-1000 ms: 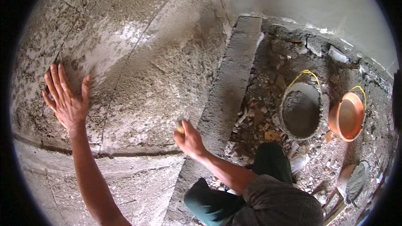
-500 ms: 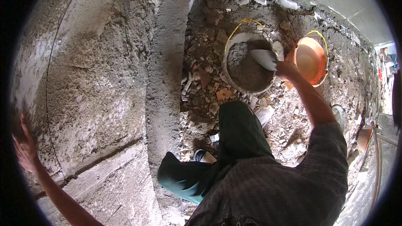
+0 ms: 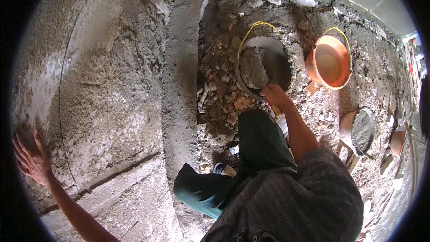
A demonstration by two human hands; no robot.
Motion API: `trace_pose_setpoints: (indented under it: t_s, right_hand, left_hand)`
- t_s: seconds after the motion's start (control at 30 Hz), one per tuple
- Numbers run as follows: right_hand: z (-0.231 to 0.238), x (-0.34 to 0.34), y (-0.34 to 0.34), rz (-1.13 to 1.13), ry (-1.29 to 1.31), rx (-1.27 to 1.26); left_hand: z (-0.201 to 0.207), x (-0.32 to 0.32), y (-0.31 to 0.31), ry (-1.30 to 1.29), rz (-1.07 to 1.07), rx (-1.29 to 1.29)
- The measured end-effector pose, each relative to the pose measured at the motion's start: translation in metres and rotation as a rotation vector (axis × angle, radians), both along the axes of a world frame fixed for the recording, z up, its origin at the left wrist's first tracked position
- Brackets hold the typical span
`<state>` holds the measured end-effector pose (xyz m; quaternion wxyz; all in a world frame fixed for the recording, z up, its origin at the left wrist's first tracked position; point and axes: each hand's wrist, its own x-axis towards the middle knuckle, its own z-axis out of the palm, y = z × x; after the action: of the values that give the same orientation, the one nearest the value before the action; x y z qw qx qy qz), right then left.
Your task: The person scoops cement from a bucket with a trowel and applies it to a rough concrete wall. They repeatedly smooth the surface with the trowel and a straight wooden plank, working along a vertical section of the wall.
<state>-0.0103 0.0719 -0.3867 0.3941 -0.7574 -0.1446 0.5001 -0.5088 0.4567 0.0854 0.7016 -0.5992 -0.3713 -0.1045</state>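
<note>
My right hand (image 3: 274,96) is closed around a trowel, whose handle end (image 3: 277,110) shows below the fist. Its blade is not clearly visible and seems to be down in the mortar. The round bucket (image 3: 239,78) under this hand has a yellow rope-like handle and holds grey mortar (image 3: 254,68), heaped at the left with a dark hollow at the right. My left hand (image 3: 34,160) lies flat with fingers spread on the rough cement surface (image 3: 107,107) at the far left, holding nothing.
An orange bucket (image 3: 315,69) with cloudy liquid stands right of the mortar bucket. Farther right and nearer sits another container (image 3: 346,127) of grey material. Broken brick and rubble (image 3: 219,130) cover the ground. A raised cement ledge (image 3: 181,80) runs along the left.
My right hand has moved nearer and left, from the mortar bucket's right rim to its near rim. The trowel blade, plainly visible before, is now hidden. The left hand stays on the cement.
</note>
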Motion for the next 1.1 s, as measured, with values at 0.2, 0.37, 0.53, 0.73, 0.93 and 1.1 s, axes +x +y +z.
trace_pose_setpoints:
  t_s: [0.2, 0.37, 0.53, 0.73, 0.93, 1.1]
  right_hand:
    - [-0.014, -0.003, -0.017, -0.137, 0.003, 0.075]
    - [-0.007, -0.02, -0.024, -0.208, 0.02, 0.157]
    - [0.044, -0.035, -0.014, -0.594, 0.327, 0.465]
    - [0.098, -0.037, 0.082, -0.829, 0.228, 0.802]
    - [0.12, -0.062, 0.273, -1.02, -0.555, 0.839]
    - [0.112, -0.153, 0.376, -0.271, -0.262, 0.856]
  left_hand:
    - [-0.009, 0.05, -0.03, 0.016, -0.371, -0.057]
    - [-0.004, 0.06, -0.05, 0.007, -0.398, -0.049]
    - [-0.019, 0.083, -0.055, -0.031, -0.492, -0.083]
    - [-0.008, 0.059, -0.045, -0.075, -0.378, -0.094]
    - [-0.005, 0.05, -0.056, -0.077, -0.265, -0.1]
    - [-0.009, 0.071, -0.044, -0.166, -0.21, -0.095]
